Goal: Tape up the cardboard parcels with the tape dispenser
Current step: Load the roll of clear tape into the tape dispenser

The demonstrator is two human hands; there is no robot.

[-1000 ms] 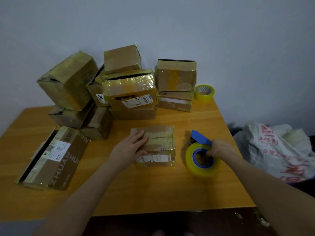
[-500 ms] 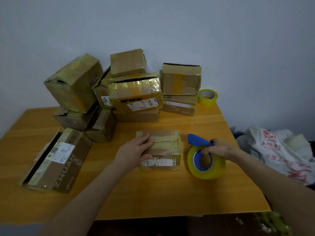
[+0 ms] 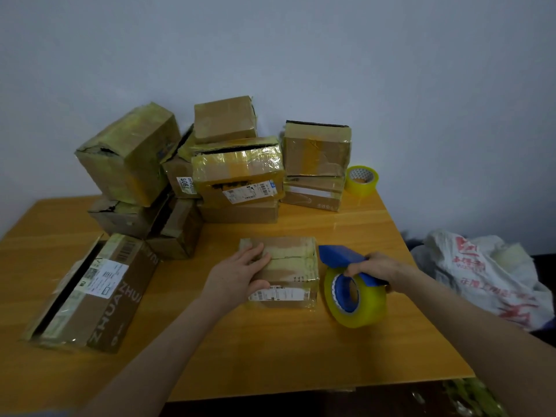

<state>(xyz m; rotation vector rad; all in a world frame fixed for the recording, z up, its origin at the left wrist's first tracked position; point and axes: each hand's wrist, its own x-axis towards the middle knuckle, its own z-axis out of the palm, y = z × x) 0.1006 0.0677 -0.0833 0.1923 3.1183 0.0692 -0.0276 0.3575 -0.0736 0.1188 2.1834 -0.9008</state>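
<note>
A small flat cardboard parcel (image 3: 293,266) with a white label on its front lies in the middle of the wooden table (image 3: 270,350). My left hand (image 3: 237,275) rests on its left part, fingers straight on top and thumb against the front. Right beside the parcel stands the blue tape dispenser (image 3: 346,293) with a fat yellowish roll of clear tape. My right hand (image 3: 376,266) grips the dispenser's blue handle from above.
Several taped cardboard parcels (image 3: 237,170) are stacked at the back against the wall. A long brown box (image 3: 90,293) lies at the left. A spare tape roll (image 3: 361,179) sits at the back right. A white plastic bag (image 3: 487,272) lies off the table's right edge.
The dispenser has shifted slightly closer to the parcel and its blue guard has swung toward it. My left hand stays on the parcel. The view has dipped a little.
</note>
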